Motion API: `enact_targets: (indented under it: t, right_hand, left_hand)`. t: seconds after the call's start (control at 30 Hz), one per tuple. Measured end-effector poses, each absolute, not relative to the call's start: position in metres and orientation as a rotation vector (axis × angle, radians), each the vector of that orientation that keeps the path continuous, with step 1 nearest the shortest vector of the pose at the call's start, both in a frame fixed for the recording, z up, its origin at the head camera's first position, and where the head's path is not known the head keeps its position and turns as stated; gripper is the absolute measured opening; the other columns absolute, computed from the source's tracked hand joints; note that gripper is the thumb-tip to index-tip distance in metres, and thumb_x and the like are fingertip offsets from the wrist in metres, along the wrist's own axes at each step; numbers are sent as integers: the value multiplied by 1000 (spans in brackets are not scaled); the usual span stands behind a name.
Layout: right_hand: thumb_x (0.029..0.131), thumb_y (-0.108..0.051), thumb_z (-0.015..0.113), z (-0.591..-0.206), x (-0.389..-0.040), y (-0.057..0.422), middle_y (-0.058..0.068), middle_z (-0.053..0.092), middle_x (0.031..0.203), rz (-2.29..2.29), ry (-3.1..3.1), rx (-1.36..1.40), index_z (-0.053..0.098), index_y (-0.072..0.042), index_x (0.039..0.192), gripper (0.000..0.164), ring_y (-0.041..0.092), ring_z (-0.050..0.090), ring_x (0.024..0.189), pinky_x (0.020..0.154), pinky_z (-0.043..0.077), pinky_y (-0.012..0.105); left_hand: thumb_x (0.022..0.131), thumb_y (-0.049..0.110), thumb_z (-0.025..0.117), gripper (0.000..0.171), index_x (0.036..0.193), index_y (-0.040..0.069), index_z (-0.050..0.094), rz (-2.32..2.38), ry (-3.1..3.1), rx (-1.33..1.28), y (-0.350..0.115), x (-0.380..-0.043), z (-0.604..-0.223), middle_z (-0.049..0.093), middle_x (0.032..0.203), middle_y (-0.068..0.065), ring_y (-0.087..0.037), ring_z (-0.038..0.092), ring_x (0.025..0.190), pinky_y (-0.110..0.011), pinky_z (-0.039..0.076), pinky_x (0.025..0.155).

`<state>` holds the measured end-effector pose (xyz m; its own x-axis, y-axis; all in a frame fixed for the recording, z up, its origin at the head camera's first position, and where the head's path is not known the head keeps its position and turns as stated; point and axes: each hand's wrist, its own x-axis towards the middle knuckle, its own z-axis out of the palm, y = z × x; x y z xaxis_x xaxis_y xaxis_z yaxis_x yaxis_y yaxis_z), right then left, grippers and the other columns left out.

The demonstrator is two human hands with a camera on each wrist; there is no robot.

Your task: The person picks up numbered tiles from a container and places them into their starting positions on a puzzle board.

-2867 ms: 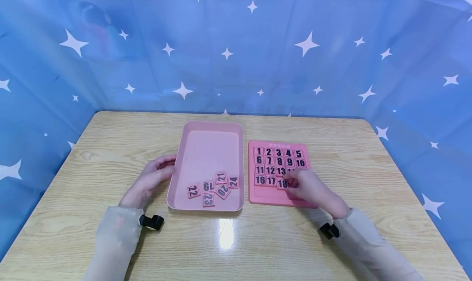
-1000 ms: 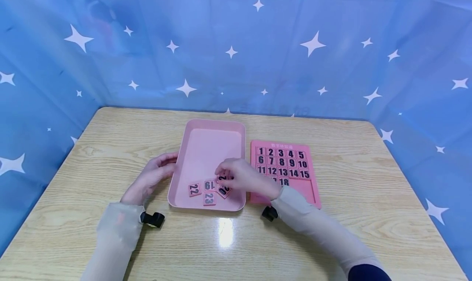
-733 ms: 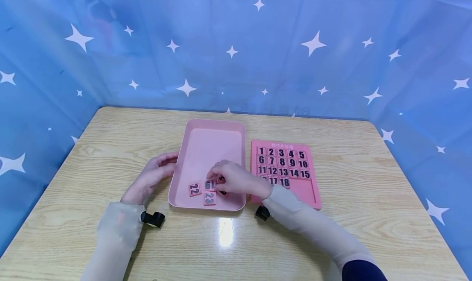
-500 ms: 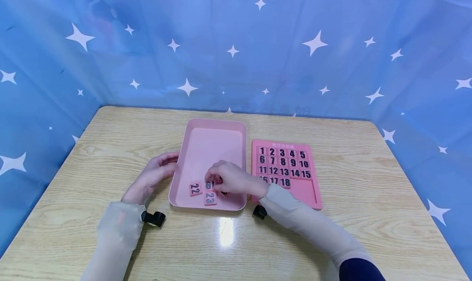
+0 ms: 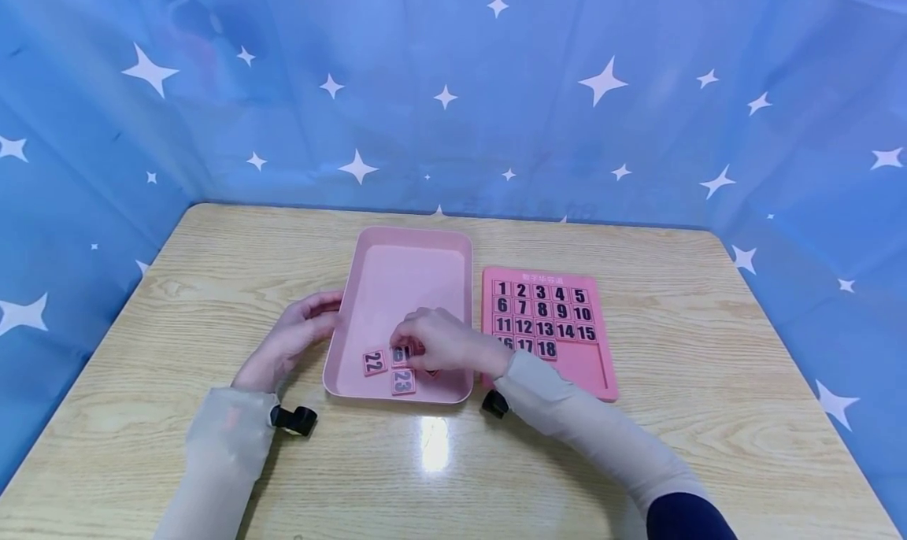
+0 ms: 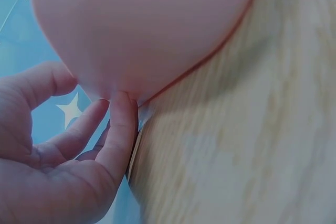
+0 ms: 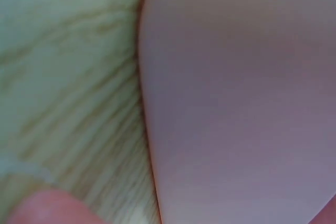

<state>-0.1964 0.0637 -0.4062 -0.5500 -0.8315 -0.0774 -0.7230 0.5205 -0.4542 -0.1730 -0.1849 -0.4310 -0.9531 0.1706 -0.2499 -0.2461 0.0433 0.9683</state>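
Observation:
A shallow pink tray [image 5: 414,280] lies on the table. From its left side, my left hand [image 5: 301,331] touches the outer wall with its fingertips; the left wrist view shows the same left hand [image 6: 68,166] against the tray wall [image 6: 136,40]. My right hand [image 5: 442,342] reaches into the tray and pinches the number 19 tile [image 5: 399,356], partly covering it. Nearby lie the 23 tile [image 5: 403,382] and the 22 tile [image 5: 374,362]. Other tiles sit mostly hidden under the right hand. In the right wrist view, the tray wall [image 7: 226,103] hides the tiles.
Right of the tray lies a pink number puzzle board [image 5: 584,365], holding tiles 1 to 18 in rows, with a bare recess at its lower right. The right sleeve [image 5: 567,410] crosses its lower left part. Behind the wooden table [image 5: 659,288] hangs a blue star-patterned cloth [image 5: 397,52].
The right hand has moved left from the 18 tile on the board into the tray, over the 20 and 21 tiles to the 19 tile. The left hand stays at the tray.

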Motion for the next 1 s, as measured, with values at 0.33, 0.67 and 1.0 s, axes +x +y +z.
enact_targets:
  t: [0.33,0.67,1.0]
  right_hand:
    - [77,-21,74,-407,-197,63,-2,63,92,-561,2591,-1172,68,-11,106,32,10,54,81,71,45,24]
    - [78,-25,73,-407,-199,67,-3,59,90,-526,2573,-1203,63,-11,118,43,9,50,80,70,42,26]
    - [78,-17,74,-406,-202,63,-5,55,78,-552,2547,-1126,66,-10,96,21,7,50,71,66,43,22]
  left_hand:
    - [89,3,55,54,137,-11,34,1986,2027,-79,-185,-172,-431,38,136,-31,-5,54,98,-17,46,84]
    - [89,2,55,54,137,-12,34,1993,2027,-76,-185,-172,-431,39,136,-31,-5,54,98,-17,46,84]
    - [89,2,55,54,137,-12,34,1989,2034,-79,-185,-172,-431,39,135,-32,-5,54,97,-16,46,84]
